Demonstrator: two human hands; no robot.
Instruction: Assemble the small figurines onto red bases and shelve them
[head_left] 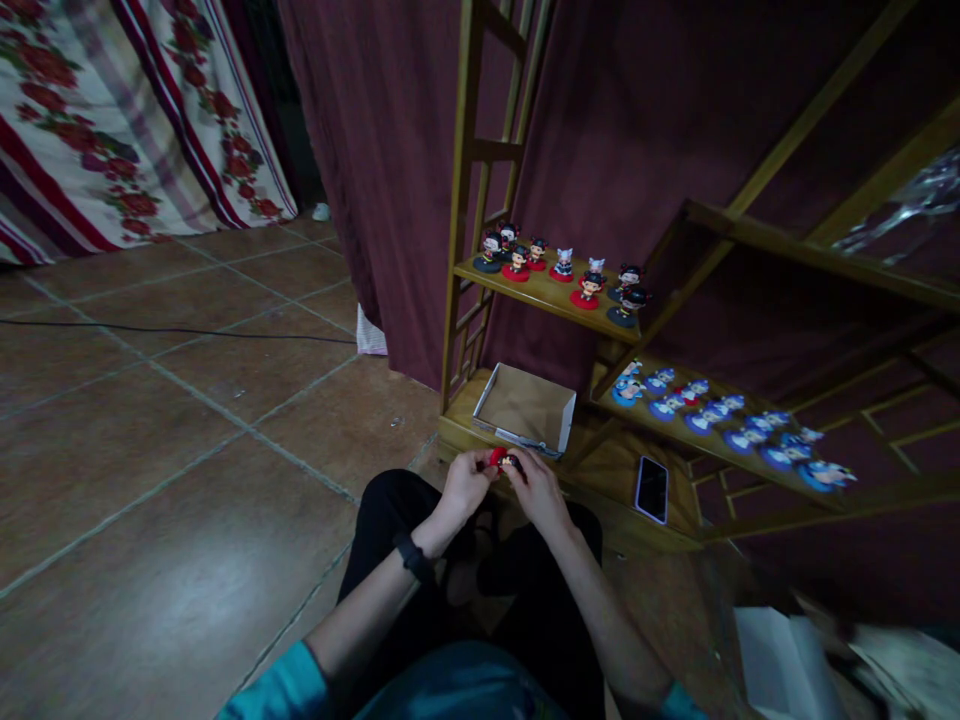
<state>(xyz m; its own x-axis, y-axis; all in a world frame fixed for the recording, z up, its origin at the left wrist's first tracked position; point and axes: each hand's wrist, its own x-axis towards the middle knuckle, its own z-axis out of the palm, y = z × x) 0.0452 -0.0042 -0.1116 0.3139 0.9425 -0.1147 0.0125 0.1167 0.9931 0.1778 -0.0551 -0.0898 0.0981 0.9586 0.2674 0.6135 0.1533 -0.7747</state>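
Two hands meet in front of a wooden shelf unit (525,290): the left hand (466,483) and the right hand (538,490) both pinch a small red-and-black figurine (504,460), fingers curled closed round it, just near of an open cardboard box (525,408) on the lowest shelf. The floor (187,420) is brown tile with pale grout, crossed by a black cable (172,331) at far left. Dark red curtains (637,120) hang behind the shelves; a floral cloth (112,110) fills the far left corner. Red-based figurines (559,270) stand on the upper shelf, blue ones (727,420) on a lower one to the right, with a phone (652,489) below. The held figurine is mostly covered by fingers; papers (780,660) at near right are blurred and cut off.
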